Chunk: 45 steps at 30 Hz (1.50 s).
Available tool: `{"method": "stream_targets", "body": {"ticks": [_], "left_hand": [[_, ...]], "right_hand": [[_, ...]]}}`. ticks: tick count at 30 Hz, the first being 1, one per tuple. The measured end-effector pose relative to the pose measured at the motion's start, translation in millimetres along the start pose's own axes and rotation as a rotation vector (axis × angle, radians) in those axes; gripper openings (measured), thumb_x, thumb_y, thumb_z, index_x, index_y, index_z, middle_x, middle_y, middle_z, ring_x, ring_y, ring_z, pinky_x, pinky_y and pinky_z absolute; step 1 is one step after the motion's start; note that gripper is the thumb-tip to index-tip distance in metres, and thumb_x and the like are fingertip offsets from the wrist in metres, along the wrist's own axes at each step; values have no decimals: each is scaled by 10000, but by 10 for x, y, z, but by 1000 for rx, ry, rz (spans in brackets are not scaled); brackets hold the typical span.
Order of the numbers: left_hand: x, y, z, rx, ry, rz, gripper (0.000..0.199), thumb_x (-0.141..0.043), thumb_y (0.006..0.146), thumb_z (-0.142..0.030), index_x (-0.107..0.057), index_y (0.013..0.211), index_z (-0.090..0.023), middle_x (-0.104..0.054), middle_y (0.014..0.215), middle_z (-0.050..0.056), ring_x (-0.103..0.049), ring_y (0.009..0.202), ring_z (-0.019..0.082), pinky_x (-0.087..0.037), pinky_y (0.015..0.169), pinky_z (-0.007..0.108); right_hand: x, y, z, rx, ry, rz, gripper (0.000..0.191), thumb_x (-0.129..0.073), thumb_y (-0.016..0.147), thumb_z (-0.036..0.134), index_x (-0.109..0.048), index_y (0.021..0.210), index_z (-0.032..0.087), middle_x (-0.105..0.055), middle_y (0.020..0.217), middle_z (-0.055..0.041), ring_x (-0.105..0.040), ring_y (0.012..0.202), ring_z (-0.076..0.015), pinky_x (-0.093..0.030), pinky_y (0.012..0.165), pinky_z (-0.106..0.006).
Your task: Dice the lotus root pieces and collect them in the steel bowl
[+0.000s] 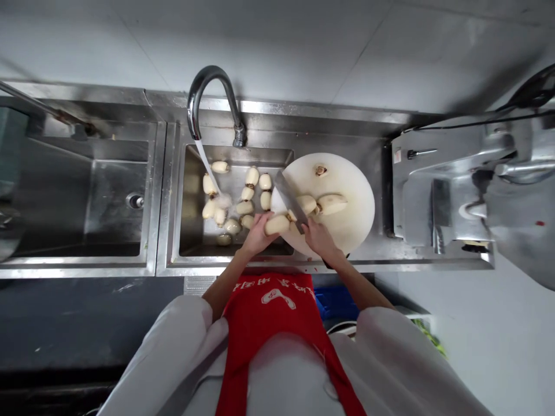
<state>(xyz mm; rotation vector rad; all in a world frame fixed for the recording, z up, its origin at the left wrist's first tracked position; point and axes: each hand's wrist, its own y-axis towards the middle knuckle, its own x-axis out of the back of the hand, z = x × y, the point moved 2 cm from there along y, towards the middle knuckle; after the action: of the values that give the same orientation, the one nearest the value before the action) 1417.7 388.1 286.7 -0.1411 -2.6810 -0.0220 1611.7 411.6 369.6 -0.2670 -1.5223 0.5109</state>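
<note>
My left hand (pixel 257 236) is closed around a peeled piece of lotus root (pixel 277 225), held over the left edge of the round white cutting board (pixel 359 225). My right hand (pixel 319 237) grips a cleaver (pixel 289 197) by its handle, with the broad blade beside the right end of that piece. Behind the blade, more lotus root (pixel 332 204) lies on the board, two segments joined end to end. A small cut-off end (pixel 321 171) sits near the board's back edge. The cleaver's handle is mostly hidden in my fingers.
Several lotus root pieces (pixel 245 208) lie in the sink (pixel 187 231) on the left, under water running from the curved faucet (pixel 210 72). Another sink (pixel 117 199) is farther left. A metal slicing machine (pixel 437 190) stands on the right.
</note>
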Motion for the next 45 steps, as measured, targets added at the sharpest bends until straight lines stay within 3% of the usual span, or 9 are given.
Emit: {"method": "stream_targets", "body": {"ticks": [3, 8, 12, 19, 24, 28, 32, 37, 45], "left_hand": [[18, -1, 17, 29, -38, -69, 506, -775, 712, -277, -554, 1165, -234, -559, 1100, 44, -561, 1038, 213, -476, 941, 365], [-56, 33, 39, -3, -52, -100, 473, -777, 709, -279, -557, 1121, -206, -569, 1069, 55, -559, 1019, 224, -479, 923, 384], [-79, 44, 42, -40, -46, -81, 459, -772, 715, -274, -547, 1106, -190, -560, 1089, 61, -549, 1042, 225, -471, 943, 389], [-61, 86, 12, 8, 14, -1, 494, -723, 766, -321, -508, 1196, -207, -561, 1184, 87, -550, 1101, 239, -462, 973, 387], [-7, 224, -123, -37, 164, 161, 545, -786, 674, -304, -571, 1166, -217, -620, 1130, 96, -548, 1112, 309, -443, 979, 459], [3, 219, -236, 56, -114, 0, 607, -763, 708, -358, -468, 1223, -230, -624, 1138, 74, -598, 1055, 245, -502, 919, 396], [-161, 150, -222, 55, -404, -96, 600, -698, 775, -356, -349, 1246, -231, -574, 1255, 93, -595, 1111, 191, -518, 933, 337], [-335, 33, -40, 39, -329, -130, 447, -703, 776, -334, -488, 1148, -211, -575, 1274, 85, -561, 1176, 204, -465, 1033, 392], [-325, 15, 40, 49, -155, -73, 462, -673, 798, -424, -517, 1170, -199, -564, 1296, 106, -542, 1223, 222, -466, 1039, 424]], "right_hand": [[68, -277, -42, -67, -55, -24, 311, -234, 1026, 320, -444, 1137, 119, -682, 835, -126, -673, 788, -238, -397, 653, -289], [70, -524, 68, -19, -68, 63, 297, -239, 1022, 319, -442, 1123, 128, -673, 819, -114, -676, 778, -239, -409, 665, -297], [32, -407, 96, -19, -33, 92, 274, -253, 1018, 289, -441, 1125, 121, -669, 845, -125, -675, 795, -238, -417, 671, -299], [-115, 69, 192, 32, 18, 47, 287, -257, 1023, 288, -448, 1167, 129, -666, 979, -145, -656, 899, -232, -424, 730, -292], [-104, 115, -56, 24, 48, 6, 328, -286, 1020, 337, -487, 1166, 123, -674, 985, -144, -644, 907, -231, -411, 734, -286], [-113, -32, -374, -52, 35, -11, 318, -304, 1015, 329, -504, 1145, 120, -685, 942, -142, -651, 876, -245, -398, 715, -294], [-178, -236, -491, -111, 29, 3, 317, -295, 1017, 344, -496, 1127, 124, -688, 919, -135, -656, 863, -249, -397, 719, -298], [-155, -451, -332, -163, 39, -5, 322, -259, 1023, 343, -472, 1127, 125, -686, 847, -120, -670, 812, -247, -403, 691, -294], [-2, -622, -150, -57, 6, 30, 304, -250, 1023, 334, -457, 1132, 140, -680, 843, -118, -673, 782, -245, -409, 677, -296]]}}
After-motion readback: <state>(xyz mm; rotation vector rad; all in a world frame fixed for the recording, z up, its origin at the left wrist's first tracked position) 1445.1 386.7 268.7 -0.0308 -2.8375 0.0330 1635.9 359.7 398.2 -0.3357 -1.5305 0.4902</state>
